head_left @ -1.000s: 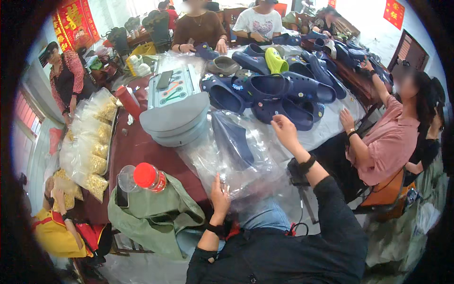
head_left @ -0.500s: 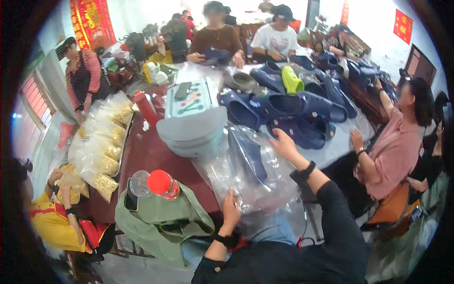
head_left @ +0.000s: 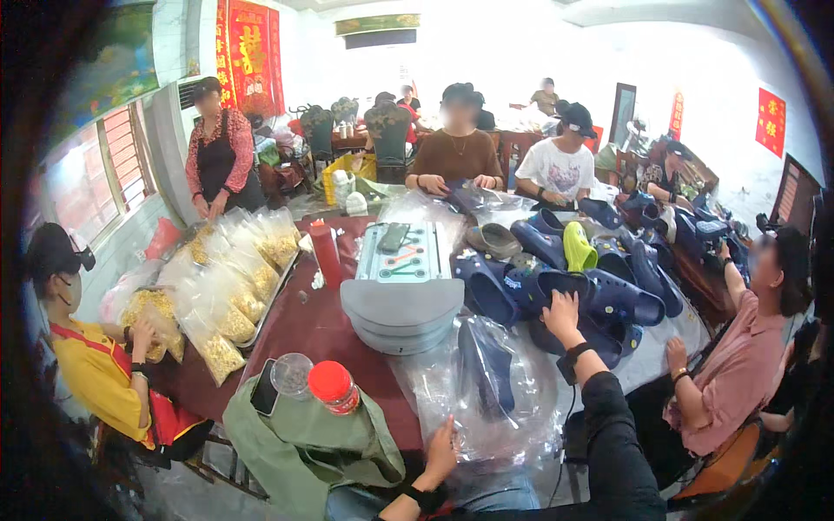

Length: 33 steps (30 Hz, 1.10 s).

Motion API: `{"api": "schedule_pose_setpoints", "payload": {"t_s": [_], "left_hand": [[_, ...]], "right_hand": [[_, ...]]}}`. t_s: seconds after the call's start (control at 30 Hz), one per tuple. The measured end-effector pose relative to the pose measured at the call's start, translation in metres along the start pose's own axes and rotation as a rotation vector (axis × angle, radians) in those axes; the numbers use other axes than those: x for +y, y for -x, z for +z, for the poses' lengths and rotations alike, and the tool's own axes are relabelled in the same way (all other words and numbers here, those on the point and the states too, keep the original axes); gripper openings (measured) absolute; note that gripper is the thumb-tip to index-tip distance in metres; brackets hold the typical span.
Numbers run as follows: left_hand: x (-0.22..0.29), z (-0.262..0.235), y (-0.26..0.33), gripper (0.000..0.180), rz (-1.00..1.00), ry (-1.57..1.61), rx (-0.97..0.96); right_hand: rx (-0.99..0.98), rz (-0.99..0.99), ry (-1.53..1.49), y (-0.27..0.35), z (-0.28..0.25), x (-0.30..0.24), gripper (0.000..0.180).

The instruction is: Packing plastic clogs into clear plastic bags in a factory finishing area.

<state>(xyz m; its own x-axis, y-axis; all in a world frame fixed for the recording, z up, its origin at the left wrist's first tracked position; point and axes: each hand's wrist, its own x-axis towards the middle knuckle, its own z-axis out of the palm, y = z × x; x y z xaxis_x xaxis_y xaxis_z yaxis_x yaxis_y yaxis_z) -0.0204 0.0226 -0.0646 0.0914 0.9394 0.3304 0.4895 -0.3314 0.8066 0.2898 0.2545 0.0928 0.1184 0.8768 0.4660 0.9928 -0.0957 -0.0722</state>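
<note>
A clear plastic bag (head_left: 532,391) lies in front of me with a navy clog (head_left: 486,365) inside it. My left hand (head_left: 441,453) pinches the near left edge of this bag. My right hand (head_left: 563,319) reaches over a heap of navy clogs (head_left: 627,297), fingers stretched out, fingertips at the rim of a near clog (head_left: 549,285). Whether it grips that clog cannot be made out. Within the heap sit a lime-green clog (head_left: 577,247) and a grey-brown clog (head_left: 493,240).
Left of the bag stands a grey machine (head_left: 401,313). A red-lidded jar (head_left: 334,388), a phone (head_left: 264,393) and green cloth (head_left: 287,451) occupy the near table corner. Bags of yellowish pieces (head_left: 228,317) line the left side. A person in pink (head_left: 738,347) sits close on the right.
My right hand has moved from above the bag forward onto the clogs. My left hand stays at the bag's edge. The view has tilted up, so things appear lower and farther right.
</note>
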Motion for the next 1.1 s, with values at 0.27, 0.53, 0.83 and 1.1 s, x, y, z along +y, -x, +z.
{"api": "schedule_pose_setpoints", "payload": {"t_s": [0.27, 0.53, 0.83, 1.1], "left_hand": [[0.006, -0.005, -0.003, 0.059, -0.009, -0.007, -0.047], [0.004, -0.003, -0.008, 0.059, -0.071, 0.044, -0.068], [-0.007, 0.001, 0.000, 0.065, 0.016, -0.017, -0.033], [0.007, -0.005, -0.004, 0.063, -0.053, -0.010, -0.090]], "right_hand": [[-0.044, -0.041, 0.137, -0.007, 0.017, -0.003, 0.028], [-0.007, -0.074, 0.176, -0.007, 0.019, -0.002, 0.032], [0.131, -0.078, 0.040, 0.014, 0.025, -0.021, 0.057], [0.123, -0.090, 0.084, 0.016, 0.030, -0.015, 0.068]]}}
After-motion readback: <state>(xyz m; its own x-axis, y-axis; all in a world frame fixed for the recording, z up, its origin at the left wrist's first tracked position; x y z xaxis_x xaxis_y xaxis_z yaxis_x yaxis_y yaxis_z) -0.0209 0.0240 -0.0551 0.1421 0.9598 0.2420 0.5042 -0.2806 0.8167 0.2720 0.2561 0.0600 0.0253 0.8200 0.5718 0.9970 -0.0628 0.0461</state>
